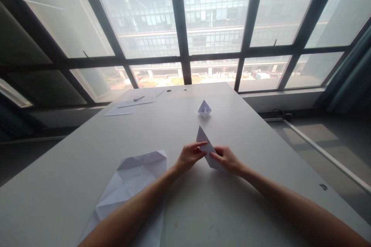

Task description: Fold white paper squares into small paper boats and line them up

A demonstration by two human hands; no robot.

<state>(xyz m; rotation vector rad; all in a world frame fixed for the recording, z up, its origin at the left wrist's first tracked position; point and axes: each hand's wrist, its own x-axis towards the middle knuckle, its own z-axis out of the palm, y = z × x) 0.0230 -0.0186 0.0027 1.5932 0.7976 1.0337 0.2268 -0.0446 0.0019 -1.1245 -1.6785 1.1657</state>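
Between my two hands is a folded piece of white paper (205, 137), a pointed shape tilted with one tip up and to the left. My left hand (189, 156) pinches its left edge, thumb and fingers on either side. On the right edge, my right hand (227, 158) grips it with the thumb on the near face and the other fingers behind, partly hidden. Just beyond stands a small folded paper boat (205, 109) with a raised peak. A large creased paper sheet (136, 177) lies to the left, partly under my left forearm.
Flat paper sheets (121, 110) lie at the far left of the white table (179, 123), with a small pale object (139, 98) on them. A small dark mark (323, 187) is near the right edge. Tall windows stand behind the table.
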